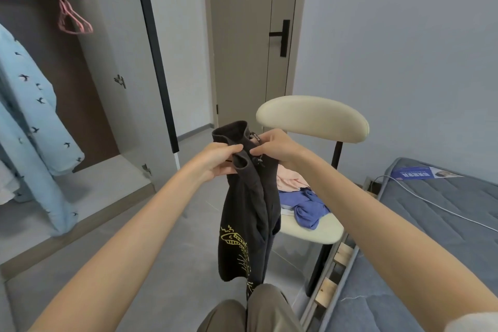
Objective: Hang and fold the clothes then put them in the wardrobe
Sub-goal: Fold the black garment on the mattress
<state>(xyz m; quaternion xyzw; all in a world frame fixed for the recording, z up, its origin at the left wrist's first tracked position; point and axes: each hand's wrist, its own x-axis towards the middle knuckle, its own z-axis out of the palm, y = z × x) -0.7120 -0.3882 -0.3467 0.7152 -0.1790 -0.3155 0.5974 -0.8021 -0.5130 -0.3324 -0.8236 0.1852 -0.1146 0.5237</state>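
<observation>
Black garment is hanging lengthwise from both hands, left hand and right hand pinching what is probably its collar, with pink hangers waiting far left in the wardrobe.

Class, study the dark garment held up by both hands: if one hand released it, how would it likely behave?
Probably floppy: the dark garment hangs limp in folds below the left hand and right hand. Likely light, since fingertip pinches hold it up. It would probably swing and droop from the remaining hand, not keep its shape.
</observation>
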